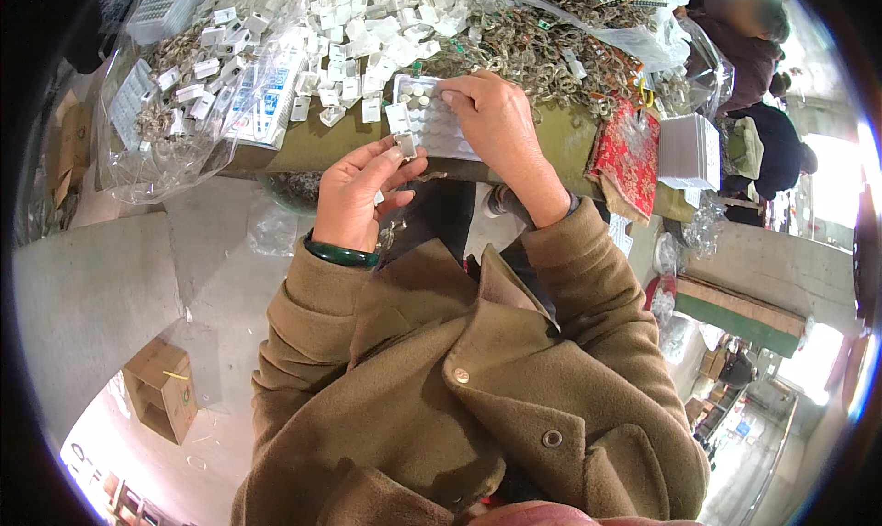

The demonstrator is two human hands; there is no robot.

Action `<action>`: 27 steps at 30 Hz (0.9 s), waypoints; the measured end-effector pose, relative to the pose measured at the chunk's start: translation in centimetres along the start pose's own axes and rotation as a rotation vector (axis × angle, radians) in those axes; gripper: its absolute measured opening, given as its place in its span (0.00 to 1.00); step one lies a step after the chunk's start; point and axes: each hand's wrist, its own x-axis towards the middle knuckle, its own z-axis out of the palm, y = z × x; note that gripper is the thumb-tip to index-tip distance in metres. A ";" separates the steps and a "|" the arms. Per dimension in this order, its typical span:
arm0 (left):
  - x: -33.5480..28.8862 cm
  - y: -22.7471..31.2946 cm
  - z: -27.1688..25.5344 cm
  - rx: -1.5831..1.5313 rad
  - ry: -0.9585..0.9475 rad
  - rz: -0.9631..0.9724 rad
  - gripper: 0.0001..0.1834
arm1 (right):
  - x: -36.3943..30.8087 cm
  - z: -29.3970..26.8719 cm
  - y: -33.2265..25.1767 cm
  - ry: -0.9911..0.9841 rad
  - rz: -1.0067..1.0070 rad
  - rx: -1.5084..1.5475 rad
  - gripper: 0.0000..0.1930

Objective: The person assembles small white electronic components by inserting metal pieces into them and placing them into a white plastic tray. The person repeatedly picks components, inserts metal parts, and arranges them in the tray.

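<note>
Across the far side runs our olive-green table (566, 140), heaped with boxy white plastic cases (386, 21) and, farther right, tangled metal pieces (528, 62); our left hand (351, 188) has its fingers pinching a small white case (406, 144) by the left side of the pale tray (439, 135); our right hand (501, 126) bends over that tray, though we cannot tell whether its fingers grip anything; we'd best pinch the hard plastic lightly by its edges, clear of the tray's rounded pockets.

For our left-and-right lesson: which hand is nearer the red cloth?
Right. The right hand is over the white tray, left of the red cloth; the left hand is farther left.
</note>
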 end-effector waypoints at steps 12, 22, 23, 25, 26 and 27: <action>0.4 -0.5 -0.3 0.003 0.002 0.015 0.14 | -0.3 -0.8 -0.8 -0.103 -0.127 -0.091 0.06; 0.4 -1.1 -0.3 -0.045 0.024 0.042 0.13 | -0.8 -0.8 -1.5 -0.146 0.028 0.078 0.06; 0.3 -1.1 -0.4 -0.048 0.025 0.042 0.13 | -0.8 -0.9 -1.5 -0.157 0.035 0.079 0.06; 0.3 -1.2 -0.4 -0.055 0.027 0.047 0.13 | -0.8 -1.0 -1.5 -0.136 0.020 0.090 0.06; 0.2 -1.2 -0.5 -0.059 0.028 0.051 0.13 | -0.8 -1.0 -1.4 -0.106 0.000 0.099 0.06; 0.2 -1.2 -0.5 -0.064 0.030 0.054 0.13 | -0.8 -1.0 -1.4 -0.080 -0.016 0.103 0.06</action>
